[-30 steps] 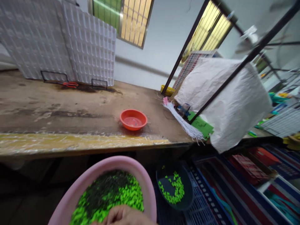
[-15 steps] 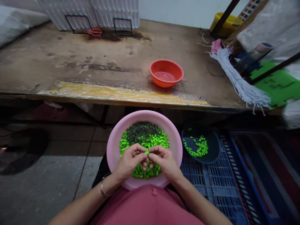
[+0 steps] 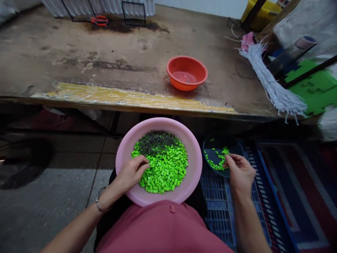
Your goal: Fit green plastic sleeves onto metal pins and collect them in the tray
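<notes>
Curling the left hand's (image 3: 133,171) fingers nearly together above short, bright-green plastic tubes (image 3: 165,172), heaped below those fingertips in a wide pink plastic basin (image 3: 194,168), just beside thin black strands (image 3: 156,142). Curling the right hand's (image 3: 240,174) likewise, at a round dark-blue basin (image 3: 221,142) with more tubes. Cannot tell whether gripping anything in either. Now well apart, unlike half a second ago, fingertips then meeting over the pink basin.

Left hand (image 3: 133,171) over pink basin (image 3: 193,165), right hand (image 3: 240,172) over bowl (image 3: 212,156).
</notes>
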### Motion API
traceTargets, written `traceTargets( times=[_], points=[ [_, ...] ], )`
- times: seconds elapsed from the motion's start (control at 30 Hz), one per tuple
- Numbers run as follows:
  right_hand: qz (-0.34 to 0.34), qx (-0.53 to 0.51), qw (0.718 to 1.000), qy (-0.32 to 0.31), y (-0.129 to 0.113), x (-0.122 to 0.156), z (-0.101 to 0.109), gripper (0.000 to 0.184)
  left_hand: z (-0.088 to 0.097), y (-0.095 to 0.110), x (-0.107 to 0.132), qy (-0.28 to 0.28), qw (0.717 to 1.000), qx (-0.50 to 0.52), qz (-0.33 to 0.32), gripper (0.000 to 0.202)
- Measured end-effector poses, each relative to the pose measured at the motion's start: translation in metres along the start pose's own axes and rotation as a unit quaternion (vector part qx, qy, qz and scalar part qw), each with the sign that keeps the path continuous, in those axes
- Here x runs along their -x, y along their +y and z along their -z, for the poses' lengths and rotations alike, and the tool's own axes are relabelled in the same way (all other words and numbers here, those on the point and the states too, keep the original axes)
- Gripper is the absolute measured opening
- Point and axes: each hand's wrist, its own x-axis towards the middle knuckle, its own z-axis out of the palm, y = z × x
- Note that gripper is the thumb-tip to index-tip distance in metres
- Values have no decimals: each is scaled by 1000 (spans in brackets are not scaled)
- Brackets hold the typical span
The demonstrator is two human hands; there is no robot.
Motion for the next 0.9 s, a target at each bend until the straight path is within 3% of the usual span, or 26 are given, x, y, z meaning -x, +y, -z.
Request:
traceTargets(
  times=[0.1,0.17,0.23,0.3,0.37,0.4,0.43,0.5,0.53,0.57,0.63,0.7,0.9],
  points=[
    [-20,57,997,45,38,-34,12,37,0,-3,3,-59,992,-106,-27,16],
    [-9,72,996,57,42,-38,11,36,-7,-2,4,-93,983,-154,-33,17],
    [52,93,992,64,24,-25,2,32,-17,0,3,-117,973,-194,-47,17],
    [170,121,978,23,-8,0,-16,24,-29,1,2,-128,962,-230,-78,19],
    [306,129,938,-100,-43,28,-44,14,-38,2,3,-125,950,-263,-114,22],
    [352,125,907,-194,-57,42,-60,15,-42,2,3,-122,944,-279,-127,24],
    [390,136,859,-301,-67,54,-77,18,-44,1,4,-118,939,-295,-135,25],
    [451,230,726,-466,-76,72,-112,22,-47,0,7,-115,930,-321,-135,26],
    [472,284,662,-508,-75,80,-129,23,-48,-1,9,-114,928,-330,-132,26],
    [482,311,627,-527,-71,86,-143,23,-48,-2,11,-112,927,-335,-129,27],
    [496,336,593,-538,-60,95,-163,22,-49,-7,14,-103,928,-333,-128,29],
    [504,340,581,-541,-50,102,-174,19,-50,-15,15,-95,935,-316,-133,31],
    [510,357,561,-546,-39,108,-178,18,-53,-29,11,-89,946,-286,-127,31]
  ],
)
